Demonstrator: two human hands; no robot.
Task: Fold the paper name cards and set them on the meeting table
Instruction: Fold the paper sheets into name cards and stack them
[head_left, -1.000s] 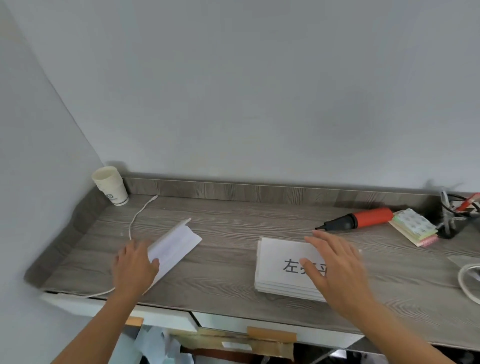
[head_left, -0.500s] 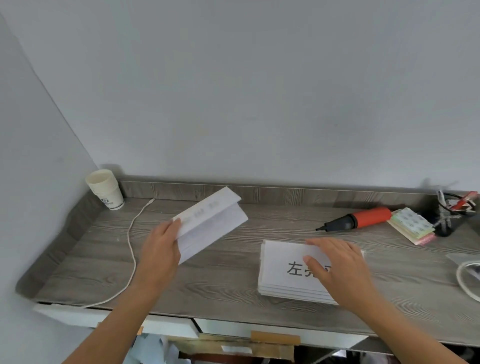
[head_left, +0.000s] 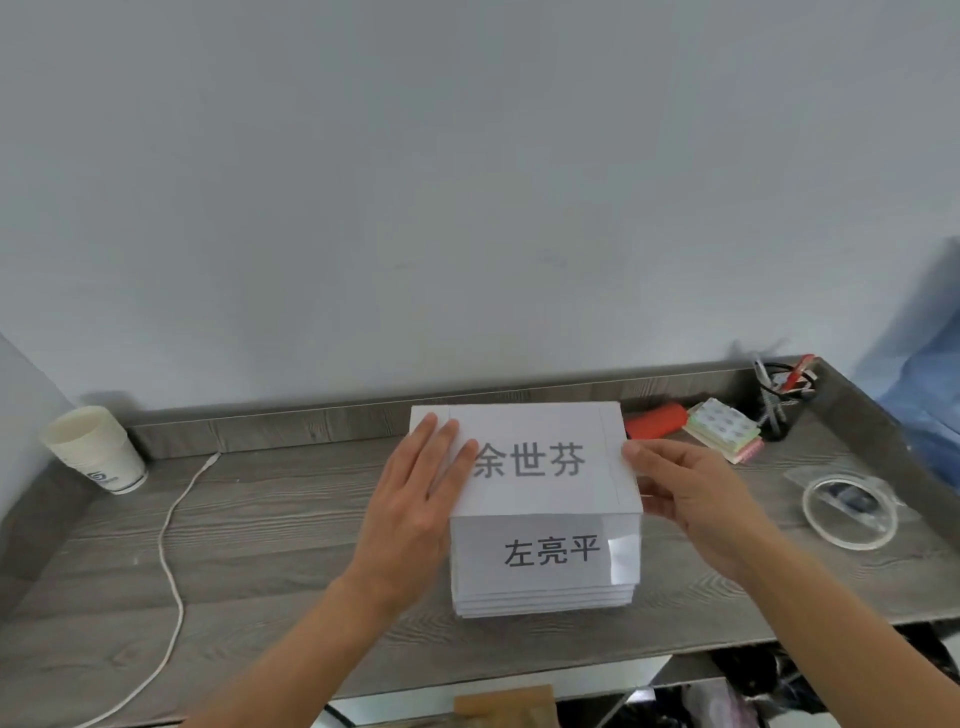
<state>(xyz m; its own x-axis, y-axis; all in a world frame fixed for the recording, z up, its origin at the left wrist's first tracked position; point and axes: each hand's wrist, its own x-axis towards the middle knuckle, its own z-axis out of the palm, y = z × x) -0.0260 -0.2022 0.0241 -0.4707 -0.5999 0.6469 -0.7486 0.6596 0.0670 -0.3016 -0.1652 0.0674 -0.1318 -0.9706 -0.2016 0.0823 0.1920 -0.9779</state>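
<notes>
Presently we hold the name card (head_left: 540, 462): left hand (head_left: 415, 499) spread flat on its left edge, right hand (head_left: 691, 493) pinching its right edge. Beneath lies the stack (head_left: 545, 566); bare table (head_left: 270, 525) runs leftward.

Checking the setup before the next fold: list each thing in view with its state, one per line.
Top name card: raised at an angle over the stack, held at both side edges.
Card stack: lying flat on the desk, printed side up.
Left hand: fingers flat on the card's left edge.
Right hand: grip pinching the card's right edge.
Paper cup: upright.
Tape roll: lying flat.
White cable: loose, trailing off the front edge.
</notes>
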